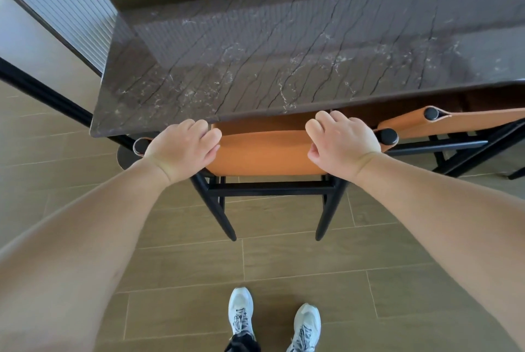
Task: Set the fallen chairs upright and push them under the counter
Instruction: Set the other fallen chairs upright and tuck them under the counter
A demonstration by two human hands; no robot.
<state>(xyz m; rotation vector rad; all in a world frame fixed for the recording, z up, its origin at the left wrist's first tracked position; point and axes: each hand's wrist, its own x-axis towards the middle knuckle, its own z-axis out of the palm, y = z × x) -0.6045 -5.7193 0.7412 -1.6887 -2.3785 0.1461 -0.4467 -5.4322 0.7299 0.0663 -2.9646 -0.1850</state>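
An upright chair with an orange backrest and black legs stands in front of me, its seat tucked under the dark marble counter. My left hand grips the left end of the backrest, fingers curled over its top edge. My right hand grips the right end the same way. A second upright chair with the same orange back stands to the right, also partly under the counter.
The counter's near edge runs just beyond my knuckles. A black rail slants along the left by the counter's corner. Wood-look floor tiles lie below, with my two white shoes at the bottom.
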